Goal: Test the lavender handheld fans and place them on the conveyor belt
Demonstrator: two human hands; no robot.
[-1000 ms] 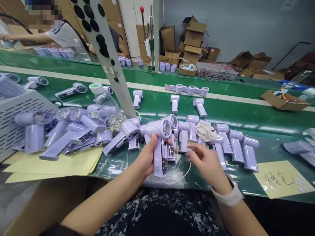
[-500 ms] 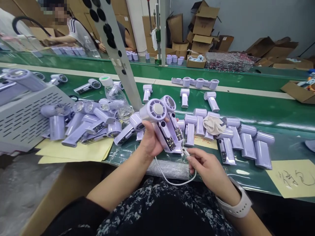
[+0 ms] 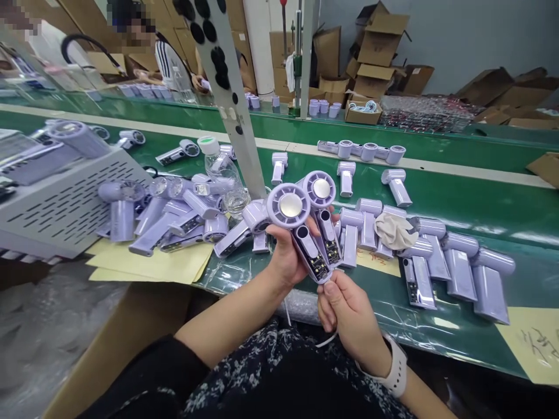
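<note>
My left hand (image 3: pixel 286 256) is closed around two lilac handheld fans, a nearer fan (image 3: pixel 289 206) and a second fan (image 3: pixel 321 191) just behind it to the right. Both have round ringed heads with silver centres, and their handles show bare circuit boards. At the bottom end of the nearer handle, my right hand (image 3: pixel 347 302) is pinched on the plug of a white charging cable (image 3: pixel 327 340). The plug itself is hidden by the fingers, so I cannot tell how deep it sits. Left of the hands, another fan (image 3: pixel 233 237) leans on the table.
Piled fans (image 3: pixel 174 215) lie left beside a slotted grey metal box (image 3: pixel 74 203) and a clear bottle (image 3: pixel 218 166). A slanted post (image 3: pixel 238 116) rises ahead. Rightward stand several fans (image 3: pixel 463 267), a crumpled cloth (image 3: pixel 395 231) and yellow paper (image 3: pixel 528 343). Co-workers sit across the line.
My right hand has brought the cable plug up against the nearer fan's bottom end. Both fans have turned so their heads face me more. The view has swung slightly left.
</note>
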